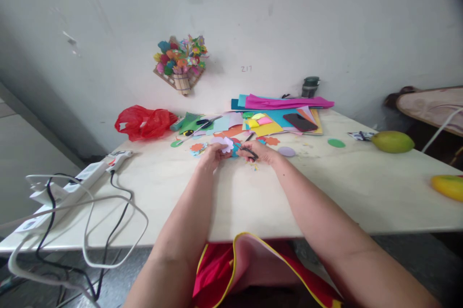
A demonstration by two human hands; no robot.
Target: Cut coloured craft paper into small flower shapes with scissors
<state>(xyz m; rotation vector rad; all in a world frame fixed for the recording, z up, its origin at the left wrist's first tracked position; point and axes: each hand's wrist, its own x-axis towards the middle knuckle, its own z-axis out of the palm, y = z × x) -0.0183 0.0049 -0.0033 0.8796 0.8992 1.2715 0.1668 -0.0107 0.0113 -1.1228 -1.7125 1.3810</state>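
Note:
Between the fingers of my left hand [212, 155] is a pale lilac paper flower [227, 144] with scalloped edges. My right hand [261, 151] grips dark-handled scissors [252, 154], whose blades point left toward the paper flower. Whether the blades touch the paper is too small to tell. Orange flower cutouts [197, 147] lie just left of my left hand, over some blue paper pieces. Beyond my right hand is another orange paper flower [272, 141], and a lilac paper disc [287, 152] lies to its right. Tiny paper scraps [255, 167] are scattered below the scissors.
Coloured paper sheets [271, 127], a phone [300, 122] and a second pair of scissors [205, 124] lie at the back. A red plastic bag [144, 122] sits back left. A power strip [68, 198] with loose cables occupies the left edge. A green-yellow fruit [392, 141] rests at right.

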